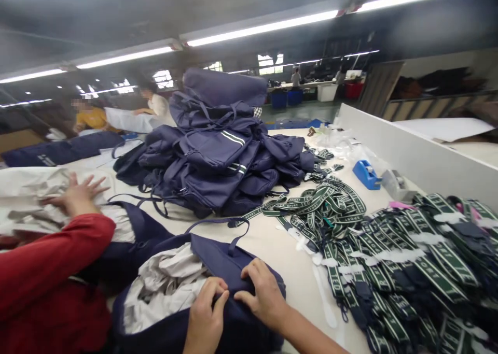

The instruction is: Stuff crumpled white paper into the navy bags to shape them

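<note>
A navy blue bag [233,250] lies in front of me, its opening showing crumpled light grey paper or lining [163,286]. At the edge of that opening my left hand [208,310] is closed in a pinch; the small part between its thumb and finger is hidden. On the bag's right side my right hand [264,294] grips the fabric with bent fingers, the thumb close to my left hand. A thin navy strap loop [218,221] rises from the bag's far edge.
Beside me at left, a co-worker's red sleeve [58,255] reaches over another stuffed navy bag [150,227], hand spread on pale material. Navy bags [218,152] are heaped ahead. Green lettered straps [389,271] pile up at right, near a blue tape dispenser [366,174] and white partition [420,141].
</note>
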Motion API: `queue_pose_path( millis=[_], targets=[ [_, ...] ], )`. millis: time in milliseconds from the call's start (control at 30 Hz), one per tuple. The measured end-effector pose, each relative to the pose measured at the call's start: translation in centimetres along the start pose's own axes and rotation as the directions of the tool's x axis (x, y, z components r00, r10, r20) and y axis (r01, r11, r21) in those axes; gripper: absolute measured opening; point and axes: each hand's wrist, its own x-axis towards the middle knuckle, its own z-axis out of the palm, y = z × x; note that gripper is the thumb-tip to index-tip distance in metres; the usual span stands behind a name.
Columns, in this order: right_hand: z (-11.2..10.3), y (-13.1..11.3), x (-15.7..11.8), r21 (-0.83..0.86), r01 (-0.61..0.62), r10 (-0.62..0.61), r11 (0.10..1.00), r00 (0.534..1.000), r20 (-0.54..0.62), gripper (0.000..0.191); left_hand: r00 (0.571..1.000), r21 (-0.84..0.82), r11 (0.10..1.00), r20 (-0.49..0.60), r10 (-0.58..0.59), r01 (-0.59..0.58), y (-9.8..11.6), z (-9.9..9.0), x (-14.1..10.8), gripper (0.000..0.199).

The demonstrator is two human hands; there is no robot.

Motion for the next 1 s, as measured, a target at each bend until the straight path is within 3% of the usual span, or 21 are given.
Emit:
queue_pose_path(
  millis=[100, 200, 300, 433, 633, 733, 1000],
  targets=[
    [1.3, 1.0, -0.5, 0.056, -0.058, 0.065, 0.997, 0.991, -0.119, 0.051, 0.999, -0.024, 1.0, 0.036, -0.019, 0.02, -1.7, -0.2, 0.4, 0.027],
    [2.8, 2.0, -0.7, 0.059, 0.004, 0.008, 0.998, 0.979, -0.203, 0.048, 0.988, -0.115, 0.988, 0.128, -0.085, 0.1, -2.4, -0.5, 1.4, 0.04],
    [3.2, 2.4, -0.7, 0.029, 0.093, -0.083, 0.995, 0.965, -0.251, 0.042, 0.979, -0.178, 0.972, 0.159, -0.128, 0.156, -1.9, -0.6, 2.2, 0.047],
    [2.7, 1.8, -1.4, 0.029, 0.061, -0.05, 0.998, 0.957, -0.287, 0.025, 0.982, -0.211, 0.962, 0.103, -0.157, 0.176, -0.5, -0.5, 2.1, 0.043],
    [3.3, 1.7, -4.1, -0.134, 0.157, -0.187, 0.979, 0.948, -0.258, 0.051, 0.985, -0.248, 0.955, 0.098, -0.144, 0.164, 0.8, -0.3, 1.5, 0.029],
    [4.5, 2.0, -5.3, -0.204, 0.154, -0.213, 0.967, 0.926, -0.31, 0.049, 0.98, -0.29, 0.938, 0.108, -0.166, 0.191, 0.8, -0.3, 1.5, 0.027],
    [6.6, 3.7, -5.3, -0.254, 0.104, -0.214, 0.961, 0.864, -0.455, 0.041, 0.92, -0.519, 0.759, 0.211, -0.331, 0.392, -0.8, -0.2, 1.4, 0.04]
  ],
)
